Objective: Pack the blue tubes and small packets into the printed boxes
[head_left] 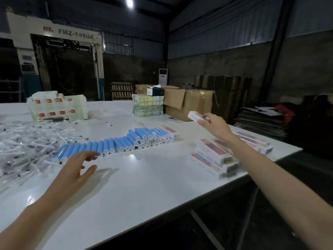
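Small packets (pixel 21 141) piled far left, left hand (pixel 75 166) hovering with fingers (pixel 91 156) spread and empty by the blue tubes (pixel 115 143) on the surface (pixel 144 181), right hand (pixel 214 124) pinching one printed box (pixel 195 116) aloft: likely fetch step, next needs a tube gripped.

Both bare forearms reach forward from the lower edge of the view. The left hand (pixel 79 166) sits low and palm-down, fingers loosely spread and slightly bent, thumb out to the side, holding nothing. The right arm stretches farther out and higher, nearly straight. The right hand (pixel 215 125), its back towards the camera, grips one end of a box (pixel 194 116) between thumb and fingers.
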Motion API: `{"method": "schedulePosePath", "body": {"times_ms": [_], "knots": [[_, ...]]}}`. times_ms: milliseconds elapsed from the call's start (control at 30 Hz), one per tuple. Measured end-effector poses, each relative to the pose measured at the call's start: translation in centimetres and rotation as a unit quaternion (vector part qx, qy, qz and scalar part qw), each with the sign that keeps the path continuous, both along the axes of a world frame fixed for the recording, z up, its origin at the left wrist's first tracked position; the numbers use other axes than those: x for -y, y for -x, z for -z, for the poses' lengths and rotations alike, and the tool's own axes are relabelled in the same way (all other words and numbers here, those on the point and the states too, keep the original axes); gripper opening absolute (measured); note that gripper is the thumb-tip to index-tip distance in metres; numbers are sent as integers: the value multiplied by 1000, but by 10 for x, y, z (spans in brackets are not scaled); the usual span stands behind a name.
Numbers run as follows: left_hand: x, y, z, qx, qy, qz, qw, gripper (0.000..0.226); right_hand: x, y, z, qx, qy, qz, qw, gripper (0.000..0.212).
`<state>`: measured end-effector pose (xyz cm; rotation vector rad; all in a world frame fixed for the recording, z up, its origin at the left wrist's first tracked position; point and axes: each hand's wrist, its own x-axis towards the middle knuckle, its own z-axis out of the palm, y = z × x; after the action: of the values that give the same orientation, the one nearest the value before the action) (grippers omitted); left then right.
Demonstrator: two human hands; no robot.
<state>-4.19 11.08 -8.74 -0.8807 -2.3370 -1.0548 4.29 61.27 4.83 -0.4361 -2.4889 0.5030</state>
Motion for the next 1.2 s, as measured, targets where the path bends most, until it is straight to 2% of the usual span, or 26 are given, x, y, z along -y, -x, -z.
{"method": "schedulePosePath", "body": {"times_ms": [100, 200, 333, 400, 533, 667, 767, 833, 900, 933, 1000, 1100, 1200], "knots": [[1, 9, 5, -26, 24, 0, 999, 38, -52, -13, -9, 64, -58, 91, 992, 48], [7, 19, 11, -39, 40, 6, 998, 44, -92, -31, -5, 113, -72, 152, 979, 48], [16, 32, 16, -40, 49, 8, 998, 25, -124, -49, 8, 163, -75, 180, 967, 48], [17, 37, 18, -27, 51, 5, 998, 37, -130, -53, 15, 180, -84, 185, 962, 47], [22, 44, 24, -19, 81, -8, 996, 47, -131, -52, 29, 198, -100, 195, 955, 48], [24, 39, 22, -18, 81, -18, 996, 41, -129, -47, 30, 218, -136, 211, 943, 55], [19, 30, 16, -22, 74, -28, 997, 25, -115, -35, 26, 162, -193, 216, 943, 55], [15, 24, 14, -33, 69, -29, 997, 27, -89, -19, 22, 93, -235, 187, 949, 45], [13, 19, 12, -33, 64, -25, 997, 33, -49, 3, 18, 11, -237, 126, 963, 30], [11, 15, 11, -28, 61, -24, 997, 35, -24, 14, 17, -29, -214, 87, 972, 23], [9, 8, 6, -12, 55, -27, 998, 34, 33, 35, 18, -80, -138, 6, 987, 22], [6, -5, -7, 8, 37, -57, 998, 21, 124, 60, 28, -89, -80, -103, 987, 26], [5, -15, -21, 12, 69, -103, 992, 16, 212, 79, 48, -74, -47, -196, 977, 30]]}}
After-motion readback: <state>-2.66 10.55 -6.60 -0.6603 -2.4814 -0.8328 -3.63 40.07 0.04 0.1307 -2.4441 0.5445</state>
